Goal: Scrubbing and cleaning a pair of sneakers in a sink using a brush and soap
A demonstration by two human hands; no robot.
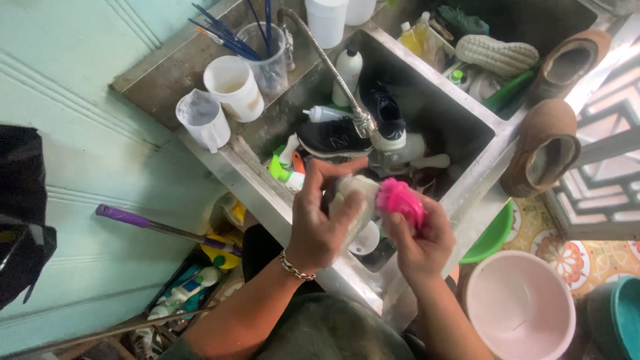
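My left hand (319, 223) grips a pale, greyish-white shoe (357, 197) over the near edge of the steel sink (467, 127). My right hand (419, 241) holds a bright pink scrub brush (400, 201) pressed against the side of that shoe. A chain bracelet sits on my left wrist. Behind the hands, two dark sneakers (333, 138) lie in the sink under the flexible metal faucet (341, 79). Most of the pale shoe is covered by my fingers.
White cups (233, 87) and a clear cup of brushes (265, 53) stand on the counter. Brown slippers (545, 147) rest on the sink's right rim. A pink basin (520, 307) and green bowl (492, 237) sit below right. Bottles (180, 293) and a purple-handled tool (143, 221) lie lower left.
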